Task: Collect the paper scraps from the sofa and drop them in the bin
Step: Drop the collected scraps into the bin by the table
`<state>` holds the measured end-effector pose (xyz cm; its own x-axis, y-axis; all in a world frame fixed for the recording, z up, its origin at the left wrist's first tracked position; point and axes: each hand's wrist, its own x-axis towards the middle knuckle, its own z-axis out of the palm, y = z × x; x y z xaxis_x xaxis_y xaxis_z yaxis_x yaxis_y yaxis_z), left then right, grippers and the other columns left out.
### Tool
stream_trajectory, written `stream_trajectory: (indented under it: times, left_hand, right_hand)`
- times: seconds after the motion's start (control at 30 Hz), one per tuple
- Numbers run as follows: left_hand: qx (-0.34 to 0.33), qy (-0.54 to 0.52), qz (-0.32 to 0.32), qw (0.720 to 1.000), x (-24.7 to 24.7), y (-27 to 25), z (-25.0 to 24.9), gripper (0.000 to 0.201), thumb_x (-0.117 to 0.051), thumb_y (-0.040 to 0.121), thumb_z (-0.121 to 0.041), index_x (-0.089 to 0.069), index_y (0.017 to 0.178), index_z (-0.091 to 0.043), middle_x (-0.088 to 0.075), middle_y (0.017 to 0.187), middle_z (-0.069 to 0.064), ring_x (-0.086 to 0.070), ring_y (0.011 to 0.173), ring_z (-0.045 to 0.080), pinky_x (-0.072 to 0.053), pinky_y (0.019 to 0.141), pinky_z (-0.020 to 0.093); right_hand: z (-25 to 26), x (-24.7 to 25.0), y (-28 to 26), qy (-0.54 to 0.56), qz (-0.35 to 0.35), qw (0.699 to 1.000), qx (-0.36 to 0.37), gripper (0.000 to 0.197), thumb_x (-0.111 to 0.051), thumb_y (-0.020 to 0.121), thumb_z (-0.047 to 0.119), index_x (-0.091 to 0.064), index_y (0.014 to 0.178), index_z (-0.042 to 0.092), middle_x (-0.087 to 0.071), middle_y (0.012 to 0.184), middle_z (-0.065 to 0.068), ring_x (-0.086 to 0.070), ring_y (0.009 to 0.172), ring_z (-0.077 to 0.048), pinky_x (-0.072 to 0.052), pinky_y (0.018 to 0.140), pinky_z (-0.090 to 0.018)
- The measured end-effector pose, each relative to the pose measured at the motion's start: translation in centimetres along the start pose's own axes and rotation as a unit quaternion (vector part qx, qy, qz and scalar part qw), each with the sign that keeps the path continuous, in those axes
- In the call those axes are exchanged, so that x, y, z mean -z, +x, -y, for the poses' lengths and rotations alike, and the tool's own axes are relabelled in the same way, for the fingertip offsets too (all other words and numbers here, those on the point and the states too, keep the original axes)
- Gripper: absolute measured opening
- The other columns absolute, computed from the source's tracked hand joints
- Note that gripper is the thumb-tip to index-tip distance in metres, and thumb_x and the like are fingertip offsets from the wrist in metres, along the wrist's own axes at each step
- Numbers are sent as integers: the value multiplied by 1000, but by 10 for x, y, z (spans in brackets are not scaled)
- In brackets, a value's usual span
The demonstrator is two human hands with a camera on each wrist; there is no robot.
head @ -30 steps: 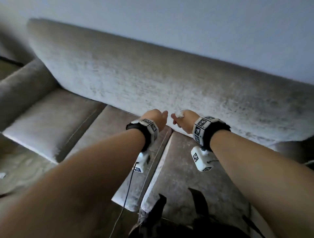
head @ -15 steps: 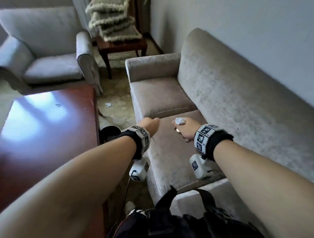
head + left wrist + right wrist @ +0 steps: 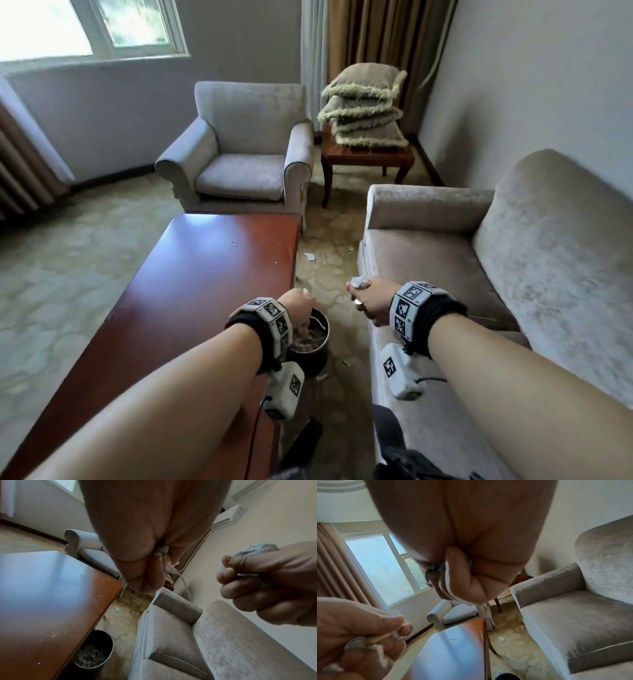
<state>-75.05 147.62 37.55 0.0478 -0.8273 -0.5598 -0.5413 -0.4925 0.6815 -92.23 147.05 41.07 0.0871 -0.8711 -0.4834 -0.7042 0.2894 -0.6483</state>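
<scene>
One sofa (image 3: 513,274) on the right, one armchair (image 3: 239,150) far off, one long counter (image 3: 191,291) on the left, one side table (image 3: 366,159) carrying four stacked cushions (image 3: 364,109). One bin (image 3: 313,346) near. Two hands: left hand (image 3: 297,310), right hand (image 3: 371,303), each gripping a paper wad (image 3: 358,282). One scrap (image 3: 310,257) on the floor.

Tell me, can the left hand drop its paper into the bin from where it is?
Probably yes. The left hand holds paper scraps right above the open bin on the floor between the table and the sofa. Nothing seems to lie between hand and opening.
</scene>
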Motion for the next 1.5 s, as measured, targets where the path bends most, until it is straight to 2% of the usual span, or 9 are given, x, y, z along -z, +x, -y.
stream_trajectory:
  times: [0.3, 0.47, 0.7, 0.83, 0.93, 1.03, 1.2, 1.33, 1.5]
  left_hand:
    - [18, -44, 8, 999, 20, 69, -4, 17, -41, 96, -12, -52, 84, -8, -49, 64, 9, -49, 50, 21, -46, 52, 27]
    - [32, -84, 0, 996, 11, 132, -17, 21, -43, 94, -11, -49, 115, -15, -47, 64, 8, -48, 50, 22, -43, 47, 25]
    - [67, -67, -6, 995, 1, 219, -58, 13, -34, 100, -6, -46, 95, -9, -42, 67, 7, -41, 53, 19, -41, 41, 19]
    - [92, -8, -33, 995, -20, 271, -55, 22, -37, 99, -16, -53, 104, -3, -58, 92, 18, -59, 92, 30, -49, 83, 37]
    - [125, -1, -33, 992, -27, 306, -43, 26, -38, 96, -20, -58, 110, -10, -62, 113, 19, -59, 105, 36, -48, 85, 37]
    - [153, 5, -27, 988, -34, 345, -23, 28, -36, 92, -18, -60, 107, -18, -54, 117, 19, -57, 104, 40, -48, 87, 40]
    - [182, 26, -18, 983, -55, 413, 28, 26, -38, 92, -19, -57, 111, -19, -38, 117, 16, -54, 101, 40, -48, 93, 41]
    - [175, 1, -41, 984, -71, 458, 73, 32, -40, 86, -26, -60, 104, -9, -39, 116, 18, -56, 96, 40, -52, 87, 41]
    - [136, 7, -21, 991, -89, 502, 128, 28, -36, 87, -6, -59, 101, -10, -55, 109, 17, -57, 94, 32, -50, 78, 36]
  right_hand:
    - [29, -3, 78, -21, 59, 998, -14, 35, -42, 96, 36, -46, 65, 21, -47, 57, -1, -43, 43, -15, -34, 44, -18]
    - [28, 13, 147, -33, 92, 995, -34, 36, -40, 95, 38, -44, 64, 21, -44, 55, 1, -40, 42, -15, -31, 44, -18]
    - [23, 35, 253, -65, 143, 988, 2, 33, -45, 96, 38, -47, 66, 26, -48, 63, 7, -44, 51, -8, -37, 49, -20]
    - [9, 28, 307, -86, 166, 982, -6, 34, -46, 96, 34, -45, 63, 26, -45, 64, 8, -41, 53, -5, -35, 51, -18]
    - [5, 20, 339, -72, 188, 979, -17, 29, -43, 98, 28, -50, 71, 25, -51, 71, 3, -48, 59, -10, -36, 54, -21]
    - [-3, -2, 382, -110, 217, 970, 18, 17, -36, 97, 7, -52, 103, 11, -54, 111, -11, -54, 104, -26, -33, 78, -25]
    - [-37, -63, 452, -119, 225, 967, -16, 22, -41, 97, 16, -45, 75, 18, -49, 73, 3, -51, 68, -19, -37, 61, -28]
    - [-73, -106, 499, -11, 245, 964, -99, 20, -43, 90, 1, -39, 80, 18, -51, 81, -4, -57, 84, -29, -45, 71, -32]
    - [-114, -147, 529, 13, 197, 974, -114, 29, -44, 96, 34, -46, 67, 30, -48, 66, 8, -44, 58, -7, -35, 56, -18]
